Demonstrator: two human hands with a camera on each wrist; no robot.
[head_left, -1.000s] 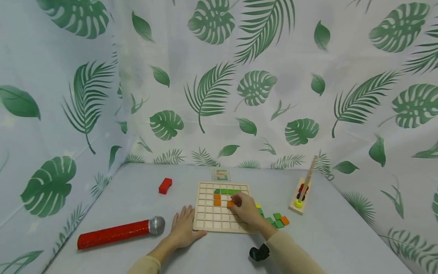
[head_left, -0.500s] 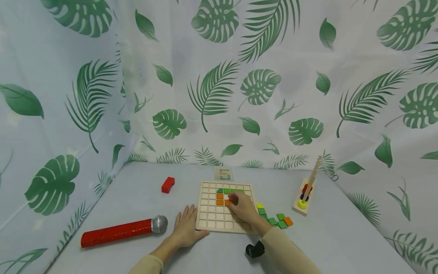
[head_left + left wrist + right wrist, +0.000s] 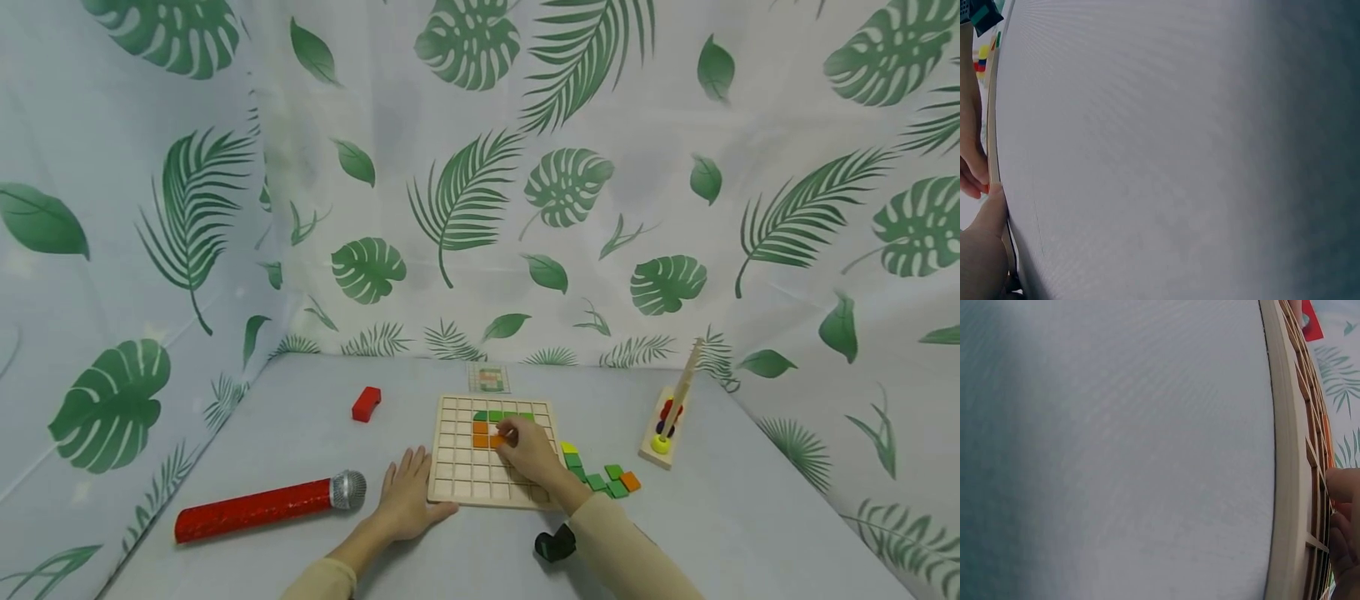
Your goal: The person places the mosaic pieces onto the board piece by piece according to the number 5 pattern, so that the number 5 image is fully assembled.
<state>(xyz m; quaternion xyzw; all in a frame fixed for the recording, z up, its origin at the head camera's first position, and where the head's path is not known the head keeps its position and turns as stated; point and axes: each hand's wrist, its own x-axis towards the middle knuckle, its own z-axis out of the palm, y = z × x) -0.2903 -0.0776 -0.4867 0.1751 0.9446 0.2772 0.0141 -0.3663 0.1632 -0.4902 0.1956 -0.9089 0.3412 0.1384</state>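
Note:
A wooden grid board (image 3: 468, 479) lies on the table, with green tiles (image 3: 510, 416) in a row and two orange tiles (image 3: 480, 427) stacked below the row's left end. My right hand (image 3: 531, 454) is over the board, its thumb and forefinger pinching another orange tile (image 3: 496, 442) beside the lower of those two. The fingertips partly cover this tile. My left hand (image 3: 407, 498) rests spread on the table at the board's left edge, its thumb near the front left corner. In the left wrist view the left thumb (image 3: 994, 209) touches the board's edge.
Loose green tiles (image 3: 596, 482), a yellow one (image 3: 569, 447) and an orange one lie right of the board. A pattern card (image 3: 489, 378) is behind it. Around stand a red microphone (image 3: 258, 510), a red block (image 3: 366, 404), a bead stand (image 3: 663, 429) and a small black object (image 3: 556, 543).
My right hand has moved slightly left with the orange tile, bringing it up against the placed orange tiles. The left hand has stayed at the board's edge. The head view shifted a little.

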